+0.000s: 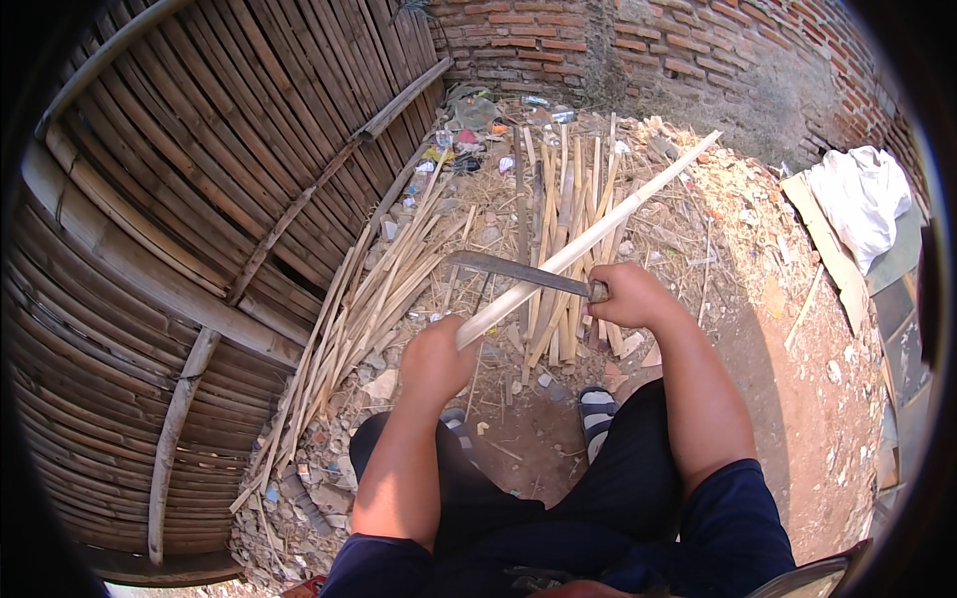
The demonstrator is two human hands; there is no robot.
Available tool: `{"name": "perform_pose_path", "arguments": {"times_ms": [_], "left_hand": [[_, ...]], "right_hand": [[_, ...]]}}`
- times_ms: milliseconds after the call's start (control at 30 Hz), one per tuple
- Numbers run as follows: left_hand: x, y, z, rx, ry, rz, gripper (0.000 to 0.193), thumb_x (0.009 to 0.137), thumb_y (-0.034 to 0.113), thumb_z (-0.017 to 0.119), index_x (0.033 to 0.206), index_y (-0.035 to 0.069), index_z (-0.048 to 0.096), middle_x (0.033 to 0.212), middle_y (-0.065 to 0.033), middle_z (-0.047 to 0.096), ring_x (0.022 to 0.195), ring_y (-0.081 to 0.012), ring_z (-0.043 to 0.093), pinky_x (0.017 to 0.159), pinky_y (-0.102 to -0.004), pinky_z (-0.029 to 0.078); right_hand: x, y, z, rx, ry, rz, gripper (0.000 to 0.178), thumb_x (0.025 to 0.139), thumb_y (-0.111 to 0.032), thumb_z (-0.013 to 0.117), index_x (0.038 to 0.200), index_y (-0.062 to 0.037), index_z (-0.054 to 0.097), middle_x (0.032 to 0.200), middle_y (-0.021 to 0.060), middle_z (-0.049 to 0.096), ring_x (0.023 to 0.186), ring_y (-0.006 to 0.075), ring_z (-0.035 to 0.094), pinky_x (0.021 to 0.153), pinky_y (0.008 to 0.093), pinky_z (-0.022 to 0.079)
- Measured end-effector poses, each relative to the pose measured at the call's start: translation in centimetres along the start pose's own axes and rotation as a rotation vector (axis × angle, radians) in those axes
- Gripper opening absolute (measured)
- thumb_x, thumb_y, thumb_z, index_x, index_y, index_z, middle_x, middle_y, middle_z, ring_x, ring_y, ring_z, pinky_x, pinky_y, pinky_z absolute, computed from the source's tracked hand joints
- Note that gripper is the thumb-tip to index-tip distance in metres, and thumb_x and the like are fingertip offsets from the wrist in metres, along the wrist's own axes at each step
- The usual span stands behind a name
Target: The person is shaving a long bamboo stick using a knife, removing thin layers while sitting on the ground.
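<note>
My left hand [436, 361] is closed round the near end of a long pale bamboo strip [608, 220], which slants up and away to the right. My right hand [630, 296] grips the handle of a machete [518, 270]. Its dark blade points left and lies across the strip, a short way beyond my left hand. Whether the edge bites into the strip I cannot tell. Beneath and beyond the strip, a bundle of split bamboo sticks [568, 199] lies on the ground.
A second pile of thin bamboo strips [344, 329] lies along the slatted bamboo wall [199, 149] at left. Rubble and litter lead back to a brick wall [688, 45]. At right are a white sack [862, 199] and a flat board [829, 254]. My sandalled foot [597, 419] is below.
</note>
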State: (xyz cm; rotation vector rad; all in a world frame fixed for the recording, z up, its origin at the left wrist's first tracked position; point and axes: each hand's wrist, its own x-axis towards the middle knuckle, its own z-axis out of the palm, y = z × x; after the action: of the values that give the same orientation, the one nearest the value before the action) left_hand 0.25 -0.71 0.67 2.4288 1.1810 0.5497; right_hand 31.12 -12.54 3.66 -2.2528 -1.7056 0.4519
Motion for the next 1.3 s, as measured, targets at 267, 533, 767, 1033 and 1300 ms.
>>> {"name": "perform_pose_path", "arguments": {"times_ms": [267, 533, 767, 1033, 1300], "left_hand": [[-0.1, -0.5, 0.4, 0.016, 0.026, 0.015, 0.027, 0.092, 0.029, 0.080, 0.103, 0.005, 0.074, 0.091, -0.0204, 0.075, 0.088, -0.0428, 0.073, 0.078, -0.0514, 0.056], [0.0, -0.1, 0.0, -0.002, 0.030, -0.001, 0.026, 0.092, 0.028, 0.080, 0.102, 0.006, 0.074, 0.089, -0.0207, 0.075, 0.087, -0.0430, 0.073, 0.077, -0.0519, 0.055], [0.0, -0.1, 0.1, 0.002, 0.033, -0.003, 0.027, 0.092, 0.029, 0.080, 0.102, 0.006, 0.074, 0.089, -0.0202, 0.075, 0.087, -0.0428, 0.073, 0.077, -0.0514, 0.056], [0.1, -0.2, 0.2, -0.008, 0.039, 0.004, 0.027, 0.092, 0.029, 0.081, 0.102, 0.006, 0.074, 0.089, -0.0196, 0.075, 0.087, -0.0430, 0.073, 0.077, -0.0516, 0.055], [0.0, -0.2, 0.3, 0.013, 0.027, -0.010, 0.027, 0.092, 0.030, 0.081, 0.101, 0.006, 0.074, 0.090, -0.0192, 0.075, 0.087, -0.0429, 0.073, 0.078, -0.0515, 0.055]], "right_hand": [[-0.2, -2.4, 0.6, -0.008, -0.094, -0.098, 0.042, 0.078, -0.031, 0.089, 0.108, -0.0041, 0.074, 0.092, 0.0207, 0.075, 0.091, 0.0410, 0.073, 0.081, 0.0493, 0.056], [-0.1, 0.0, -0.7, 0.066, 0.008, 0.061, 0.041, 0.080, -0.030, 0.087, 0.109, -0.0031, 0.074, 0.099, 0.0227, 0.075, 0.099, 0.0424, 0.072, 0.087, 0.0499, 0.057], [-0.2, -0.7, 0.2, 0.068, -0.019, -0.075, 0.040, 0.078, -0.029, 0.090, 0.102, -0.0020, 0.074, 0.087, 0.0213, 0.073, 0.085, 0.0411, 0.072, 0.076, 0.0476, 0.055], [0.0, 0.2, -0.1, 0.021, -0.005, -0.020, 0.040, 0.081, -0.031, 0.087, 0.107, -0.0037, 0.074, 0.099, 0.0226, 0.075, 0.098, 0.0429, 0.072, 0.086, 0.0516, 0.056], [-0.1, -0.6, -0.4, 0.012, -0.051, -0.026, 0.041, 0.082, -0.032, 0.086, 0.111, -0.0054, 0.074, 0.101, 0.0218, 0.076, 0.099, 0.0423, 0.073, 0.087, 0.0518, 0.056]]}}
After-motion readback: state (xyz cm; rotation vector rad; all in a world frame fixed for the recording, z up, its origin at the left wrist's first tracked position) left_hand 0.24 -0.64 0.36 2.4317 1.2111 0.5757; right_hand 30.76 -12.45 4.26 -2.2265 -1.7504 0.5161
